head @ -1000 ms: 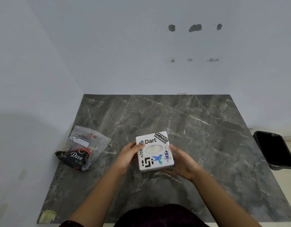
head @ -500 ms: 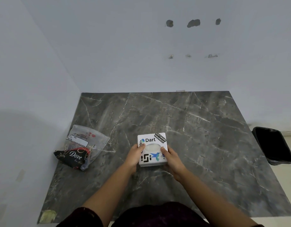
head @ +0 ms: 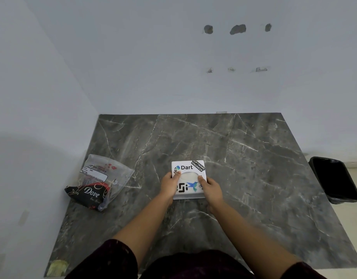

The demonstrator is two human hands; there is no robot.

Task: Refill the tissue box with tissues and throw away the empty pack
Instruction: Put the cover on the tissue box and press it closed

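Far left on the dark marble surface [head: 254, 158], close to the side wall, lies the tissue pack [head: 100, 183]: clear crumpled plastic with a white label up top and a black "Dove" band across its lower end. It sits well apart from both hands, and how much is left inside I cannot tell.

Moving in, the left hand [head: 170, 185] is on the white tissue box [head: 188, 179], fingers wrapped down the left side and the thumb pressed on top near the left end of the oval slot. That grip is closed on the box.

The box itself sits flat on the surface, a bit left of centre, covered in stickers: "Dart", a black "SOFTWARE ENGINEER" strip at the far right corner, a blue hummingbird lower down. Something pale shows in the oval opening.

Now the right hand [head: 210, 190], mirroring the other, thumb on top by the right end of the slot, fingers hugging the right edge. Its grip is clenched on the box too.

Far right, off the edge of the surface and down on the floor, stands a black bin [head: 334, 179] lined with a dark bag, well away from everything.
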